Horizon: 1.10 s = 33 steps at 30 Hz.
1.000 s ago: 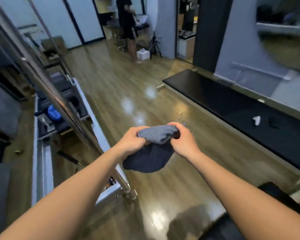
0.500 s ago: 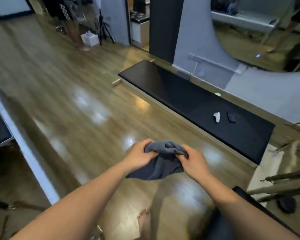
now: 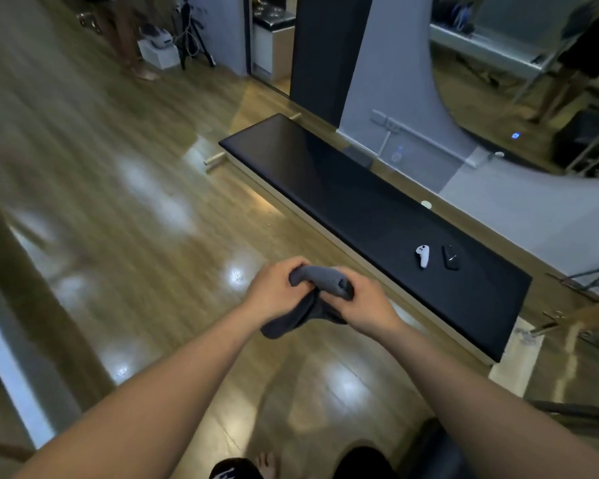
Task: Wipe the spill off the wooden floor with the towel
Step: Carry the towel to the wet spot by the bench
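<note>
both hands are closed around the towel [image 3: 320, 283]. the left hand [image 3: 274, 288] grips one end of the grey roll and the right hand [image 3: 363, 305] clamps the other, fingers curled over the cloth. the rest of the towel hangs in a dark fold below and between them. it is held in the air in front of the body, well above the wooden floor [image 3: 146, 340], and touches nothing else.

the spill itself is hard to pick out. a bright patch [image 3: 236, 274] on the boards just beyond the left hand may be wet, or may only be a lamp reflected in the gloss, and the blur on the left side of the view does not help.

that is the first risk: the floor is full of shiny spots, so the wipe could land on a reflection and leave the real puddle. the second is the cloth: pressed down as a tight wad, it would likely push liquid along the boards rather than soak it up. a bare foot [image 3: 267, 464] shows at the bottom edge, and stepping into an unseen wet spot on this slick floor could mean a slip. the black bench [image 3: 325, 188] with its white controller [image 3: 422, 256] lies close on the right, so a wide sweep might drive liquid under its edge.
</note>
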Motion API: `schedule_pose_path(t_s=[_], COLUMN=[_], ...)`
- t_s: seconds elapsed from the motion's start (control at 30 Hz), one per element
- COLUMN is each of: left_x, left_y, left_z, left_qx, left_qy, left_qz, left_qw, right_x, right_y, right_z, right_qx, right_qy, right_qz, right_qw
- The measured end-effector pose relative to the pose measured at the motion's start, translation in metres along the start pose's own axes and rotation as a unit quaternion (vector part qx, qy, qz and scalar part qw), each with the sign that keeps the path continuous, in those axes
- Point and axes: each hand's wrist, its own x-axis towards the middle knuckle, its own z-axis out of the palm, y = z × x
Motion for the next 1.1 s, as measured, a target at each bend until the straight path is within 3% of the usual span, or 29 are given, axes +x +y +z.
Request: schedule_pose_path(t_s=[0.13, 0.3, 0.6, 0.8, 0.93, 1.1], left_x=[0.042, 0.091, 0.203, 0.268, 0.314, 0.373], left_y=[-0.01, -0.038, -0.026, -0.037, -0.065, -0.126], left_z=[-0.009, 0.001, 0.083, 0.116, 0.116, 0.116], left_qx=[0.034, 0.116, 0.033, 0.043, 0.055, 0.071], left_qy=[-0.029, -0.058, 0.092, 0.143, 0.141, 0.077], left_qz=[-0.006, -0.071, -0.182, -0.221, -0.253, -0.284], left_qw=[0.999, 0.989, 0.978, 0.964, 0.956, 0.953], right_x=[0.052, 0.123, 0.27, 0.375, 0.439, 0.511], right_y=[0.01, 0.046, 0.142, 0.181, 0.195, 0.214], right_z=[-0.01, -0.035, -0.106, -0.113, -0.091, -0.055], right_qx=[0.015, 0.044, 0.031, 0.017, 0.026, 0.028], right_qy=[0.027, -0.012, -0.116, -0.195, -0.221, -0.245], right_qz=[-0.023, -0.036, -0.085, -0.089, -0.07, -0.023], right_qw=[0.999, 0.998, 0.989, 0.977, 0.972, 0.969])
